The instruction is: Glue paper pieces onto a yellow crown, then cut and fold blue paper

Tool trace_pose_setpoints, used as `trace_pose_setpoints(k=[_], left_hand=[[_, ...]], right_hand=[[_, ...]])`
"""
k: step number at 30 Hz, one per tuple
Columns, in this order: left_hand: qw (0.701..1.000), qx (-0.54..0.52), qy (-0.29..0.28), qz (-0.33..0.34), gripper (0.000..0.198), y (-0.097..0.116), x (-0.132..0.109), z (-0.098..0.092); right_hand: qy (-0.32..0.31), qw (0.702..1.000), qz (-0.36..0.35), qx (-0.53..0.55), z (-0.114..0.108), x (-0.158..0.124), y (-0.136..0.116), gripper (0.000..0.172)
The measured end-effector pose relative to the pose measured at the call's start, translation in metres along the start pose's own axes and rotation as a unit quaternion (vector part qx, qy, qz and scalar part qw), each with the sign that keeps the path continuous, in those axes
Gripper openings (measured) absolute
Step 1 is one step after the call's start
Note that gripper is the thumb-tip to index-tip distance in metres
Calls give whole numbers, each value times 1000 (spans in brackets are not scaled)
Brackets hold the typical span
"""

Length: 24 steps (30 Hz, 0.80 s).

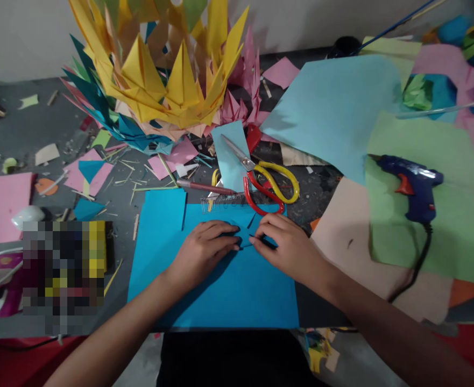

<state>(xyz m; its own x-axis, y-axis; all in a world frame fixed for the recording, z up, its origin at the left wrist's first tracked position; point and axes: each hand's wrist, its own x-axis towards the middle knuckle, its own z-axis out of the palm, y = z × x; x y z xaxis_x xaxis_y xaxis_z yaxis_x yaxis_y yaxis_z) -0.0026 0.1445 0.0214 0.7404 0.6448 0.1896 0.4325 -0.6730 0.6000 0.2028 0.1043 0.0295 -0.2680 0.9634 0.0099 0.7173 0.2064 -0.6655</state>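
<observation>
A small piece of blue paper (243, 235) lies on a larger blue paper sheet (216, 301) in front of me. My left hand (204, 248) rests on it from the left, fingers stretched out and lying flat. On the other side, my right hand (285, 244) pinches the small piece's right edge between thumb and fingers. Part of the piece is hidden under the fingertips. Just beyond my hands are scissors (256, 174) with red and yellow handles, a clear ruler (224, 202) and a reddish pen (206, 187). A folded blue paper piece (164, 209) lies at the sheet's upper left.
A large folded-paper structure (168, 80) with yellow points stands at the back. To the right, a blue glue gun (412, 185) with its cord lies on green paper (462, 226). Pink paper (6, 207) and scraps are on the left, near a blurred-out patch (65, 274).
</observation>
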Motion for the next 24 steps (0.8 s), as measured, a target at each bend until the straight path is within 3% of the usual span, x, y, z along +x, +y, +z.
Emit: trace_pose_setpoints(k=[11, 19, 24], left_hand=[[1000, 4, -5, 7, 12, 1, 1, 0], [987, 144, -44, 52, 19, 16, -2, -3], [985, 155, -35, 74, 20, 22, -7, -3]], right_hand=[[11, 999, 10, -44, 7, 1, -2, 18], [10, 998, 24, -58, 9, 3, -4, 20], [15, 997, 16, -69, 10, 2, -4, 18]])
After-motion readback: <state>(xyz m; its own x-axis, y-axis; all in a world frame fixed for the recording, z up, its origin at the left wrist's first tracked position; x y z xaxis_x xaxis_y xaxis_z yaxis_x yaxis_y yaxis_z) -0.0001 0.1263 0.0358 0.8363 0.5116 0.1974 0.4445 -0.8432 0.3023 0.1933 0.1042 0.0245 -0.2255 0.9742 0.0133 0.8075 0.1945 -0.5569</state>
